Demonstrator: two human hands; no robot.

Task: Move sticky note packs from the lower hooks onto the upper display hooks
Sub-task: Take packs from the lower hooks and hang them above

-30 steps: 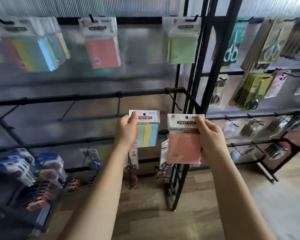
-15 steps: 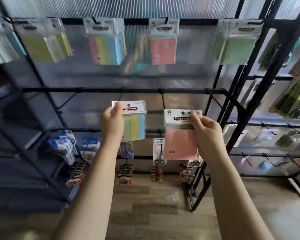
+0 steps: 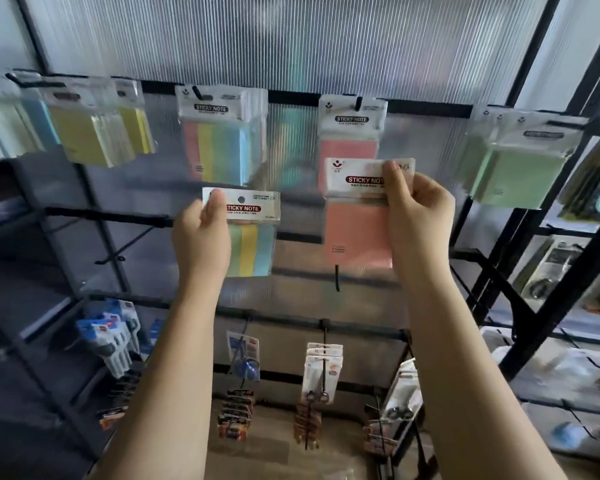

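My left hand (image 3: 201, 233) pinches the header card of a multicolour striped sticky note pack (image 3: 253, 237), held just below the matching striped packs (image 3: 222, 133) on an upper hook (image 3: 197, 92). My right hand (image 3: 416, 216) grips a pink sticky note pack (image 3: 355, 233) by its header, raised in front of the pink pack (image 3: 350, 133) that hangs from another upper hook (image 3: 358, 102). Both held packs are off the hooks. An empty lower hook (image 3: 337, 278) pokes out under the pink pack.
Yellow packs (image 3: 94, 133) hang at upper left and green packs (image 3: 516, 161) at upper right. A black rail (image 3: 108, 214) crosses at hand height. Scissors packs (image 3: 321, 372), binder clips (image 3: 234, 414) and blue items (image 3: 111, 337) hang below. Black frame posts (image 3: 568, 271) stand at right.
Both hands have risen toward the upper row, the right one higher, its pink pack now overlapping the hanging pink pack. The view has tilted upward and moved closer to the rack.
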